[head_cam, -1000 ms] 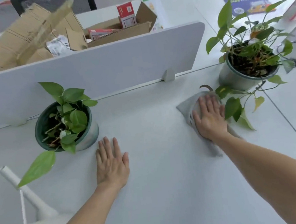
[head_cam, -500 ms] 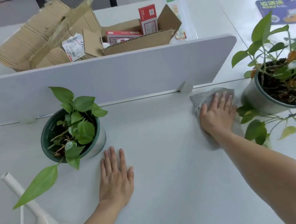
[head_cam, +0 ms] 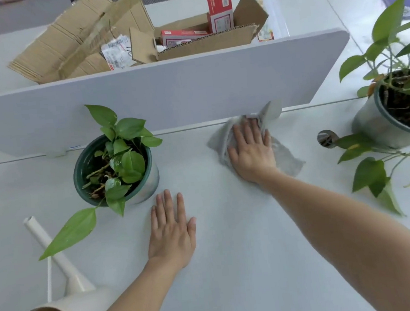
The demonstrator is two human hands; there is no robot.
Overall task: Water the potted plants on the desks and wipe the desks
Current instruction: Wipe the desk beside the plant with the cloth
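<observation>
The grey cloth (head_cam: 286, 158) lies rumpled on the desk (head_cam: 235, 266) against the divider panel (head_cam: 167, 96), pinned under my right hand (head_cam: 251, 150), fingers flat. Soft, light, limp: I'd judge palm pressure at its middle controls it best. My left hand (head_cam: 171, 232) rests flat beside the potted pothos (head_cam: 117, 169).

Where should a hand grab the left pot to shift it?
Probably the pot by its wall, from the near right: that side is bare, a long leaf hangs over the near left, and the divider stands close behind.
</observation>
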